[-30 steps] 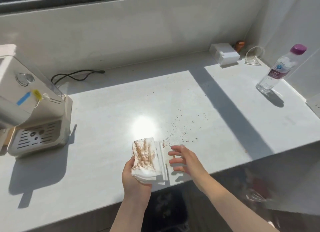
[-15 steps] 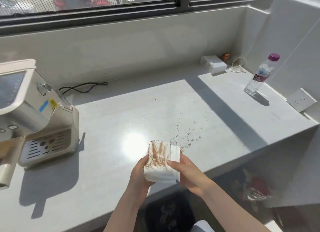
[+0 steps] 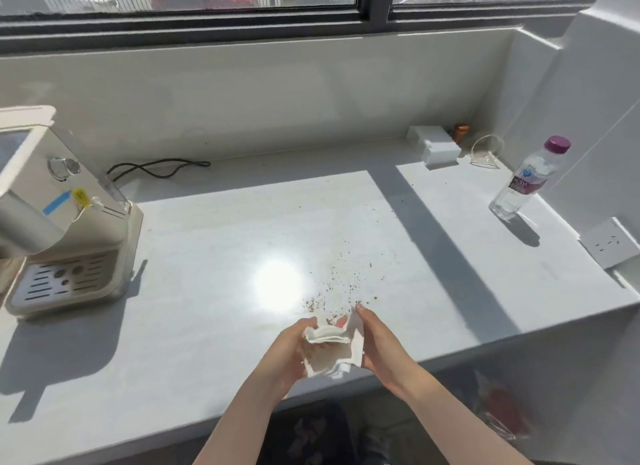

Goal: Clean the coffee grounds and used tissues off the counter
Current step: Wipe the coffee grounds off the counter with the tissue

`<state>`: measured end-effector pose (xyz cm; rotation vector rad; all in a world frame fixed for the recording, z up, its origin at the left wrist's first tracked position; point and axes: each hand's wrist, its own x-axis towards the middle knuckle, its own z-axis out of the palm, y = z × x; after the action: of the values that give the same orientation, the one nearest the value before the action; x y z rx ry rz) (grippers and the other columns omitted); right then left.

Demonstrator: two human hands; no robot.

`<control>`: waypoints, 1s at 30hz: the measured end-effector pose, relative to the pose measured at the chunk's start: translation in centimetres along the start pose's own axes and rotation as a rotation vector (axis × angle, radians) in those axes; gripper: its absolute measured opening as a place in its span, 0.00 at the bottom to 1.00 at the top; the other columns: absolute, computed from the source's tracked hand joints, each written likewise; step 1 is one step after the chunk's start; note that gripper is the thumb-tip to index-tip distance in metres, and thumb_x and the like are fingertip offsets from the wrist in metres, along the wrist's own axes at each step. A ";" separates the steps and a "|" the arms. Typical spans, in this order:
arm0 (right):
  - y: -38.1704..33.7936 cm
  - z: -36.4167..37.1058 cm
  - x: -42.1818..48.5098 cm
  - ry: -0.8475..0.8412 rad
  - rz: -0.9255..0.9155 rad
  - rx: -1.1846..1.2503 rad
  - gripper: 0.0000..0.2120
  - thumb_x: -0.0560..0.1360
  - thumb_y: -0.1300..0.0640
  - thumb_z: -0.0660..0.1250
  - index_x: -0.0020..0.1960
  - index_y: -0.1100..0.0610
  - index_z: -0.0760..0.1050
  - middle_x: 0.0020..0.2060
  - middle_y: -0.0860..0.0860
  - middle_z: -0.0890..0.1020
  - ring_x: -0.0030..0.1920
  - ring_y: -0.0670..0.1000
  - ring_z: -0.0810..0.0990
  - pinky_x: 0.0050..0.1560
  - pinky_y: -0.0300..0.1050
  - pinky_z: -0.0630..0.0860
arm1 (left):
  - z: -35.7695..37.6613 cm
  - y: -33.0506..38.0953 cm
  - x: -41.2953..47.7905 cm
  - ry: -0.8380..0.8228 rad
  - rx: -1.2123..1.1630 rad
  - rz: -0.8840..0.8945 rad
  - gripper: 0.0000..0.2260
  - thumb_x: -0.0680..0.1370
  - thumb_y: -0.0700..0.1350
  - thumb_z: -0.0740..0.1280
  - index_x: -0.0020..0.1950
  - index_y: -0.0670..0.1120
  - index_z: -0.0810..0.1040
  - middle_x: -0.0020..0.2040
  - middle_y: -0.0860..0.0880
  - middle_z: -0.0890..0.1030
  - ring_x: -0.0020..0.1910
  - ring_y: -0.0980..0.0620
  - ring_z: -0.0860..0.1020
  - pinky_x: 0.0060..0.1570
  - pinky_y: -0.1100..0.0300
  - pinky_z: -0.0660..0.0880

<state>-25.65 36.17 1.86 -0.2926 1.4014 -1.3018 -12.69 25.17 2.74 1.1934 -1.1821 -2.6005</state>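
The tissue (image 3: 332,350), soft, white and crumpled, is pinched between the left hand (image 3: 289,352) and the right hand (image 3: 379,346) just above the near edge of the smooth white table (image 3: 207,256). It looks like it is being folded shut. Tiny brown coffee grounds (image 3: 341,281) lie just past the grip, so the next wipe must reach forward.
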 end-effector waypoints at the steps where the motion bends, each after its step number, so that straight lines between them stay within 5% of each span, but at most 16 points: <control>1: -0.6 -0.9 0.0 -0.023 -0.016 -0.076 0.22 0.76 0.36 0.58 0.43 0.51 0.82 0.43 0.52 0.85 0.45 0.51 0.83 0.43 0.42 0.77 | 0.5 -0.1 0.1 0.016 0.100 0.003 0.10 0.71 0.47 0.68 0.48 0.45 0.81 0.45 0.46 0.81 0.40 0.50 0.80 0.38 0.59 0.76; 5: -1.9 -4.4 0.3 -0.086 -0.035 -0.243 0.25 0.74 0.35 0.60 0.36 0.55 0.79 0.32 0.48 0.79 0.35 0.45 0.78 0.39 0.36 0.74 | 1.7 -0.3 1.3 0.056 0.379 0.088 0.10 0.72 0.39 0.68 0.53 0.45 0.77 0.42 0.43 0.77 0.38 0.48 0.74 0.36 0.60 0.71; 7: -1.9 -5.8 1.0 -0.105 -0.088 -0.327 0.17 0.74 0.42 0.67 0.36 0.55 0.77 0.29 0.46 0.76 0.34 0.44 0.76 0.39 0.35 0.73 | 2.0 -0.2 2.0 0.048 0.477 0.155 0.08 0.74 0.36 0.67 0.52 0.45 0.77 0.39 0.43 0.77 0.35 0.49 0.73 0.33 0.62 0.70; 10: -1.5 -7.1 1.9 -0.218 -0.109 -0.431 0.09 0.71 0.59 0.73 0.45 0.54 0.73 0.31 0.47 0.79 0.35 0.46 0.78 0.38 0.38 0.74 | 2.9 0.2 3.3 0.018 0.567 0.233 0.07 0.74 0.35 0.67 0.49 0.46 0.77 0.36 0.49 0.79 0.33 0.54 0.75 0.30 0.65 0.71; 13: -2.0 -8.2 3.0 -0.221 -0.162 -0.528 0.07 0.69 0.59 0.70 0.44 0.50 0.74 0.36 0.50 0.78 0.37 0.46 0.77 0.37 0.37 0.73 | 4.4 0.4 5.3 0.065 0.660 0.320 0.08 0.73 0.38 0.68 0.47 0.51 0.78 0.34 0.51 0.79 0.33 0.57 0.77 0.34 0.65 0.72; 19: -5.7 -15.4 6.8 0.449 -0.468 -0.727 0.12 0.69 0.65 0.66 0.42 0.47 0.73 0.28 0.46 0.71 0.29 0.47 0.71 0.30 0.42 0.66 | 1.6 -0.9 7.3 0.659 0.641 0.670 0.10 0.79 0.42 0.63 0.58 0.52 0.77 0.59 0.52 0.79 0.52 0.70 0.77 0.46 0.78 0.71; 23: -7.5 -21.4 9.6 0.599 -0.502 -1.145 0.10 0.74 0.64 0.65 0.51 0.50 0.72 0.38 0.47 0.75 0.36 0.55 0.74 0.33 0.46 0.69 | -5.2 -1.4 7.2 1.018 0.926 0.539 0.15 0.81 0.42 0.58 0.67 0.47 0.72 0.72 0.49 0.70 0.71 0.49 0.67 0.70 0.48 0.62; 26: -5.8 -23.0 11.0 0.507 -0.438 -1.357 0.06 0.76 0.61 0.63 0.53 0.55 0.73 0.46 0.52 0.79 0.43 0.59 0.78 0.40 0.50 0.74 | -8.7 -2.4 6.9 1.143 1.066 0.360 0.17 0.81 0.41 0.56 0.71 0.42 0.68 0.75 0.44 0.65 0.75 0.46 0.60 0.74 0.44 0.53; 30: -6.1 -22.8 12.8 0.524 -0.373 -1.300 0.06 0.77 0.50 0.61 0.45 0.50 0.67 0.35 0.47 0.77 0.36 0.55 0.77 0.36 0.45 0.67 | -10.0 -2.0 7.8 1.106 1.225 0.347 0.18 0.81 0.41 0.57 0.71 0.43 0.66 0.76 0.44 0.63 0.76 0.45 0.58 0.72 0.44 0.51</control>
<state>-51.28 35.90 -6.04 -1.1713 2.6120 -0.5473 -11.03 17.76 -7.64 1.8138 -2.2106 -0.4642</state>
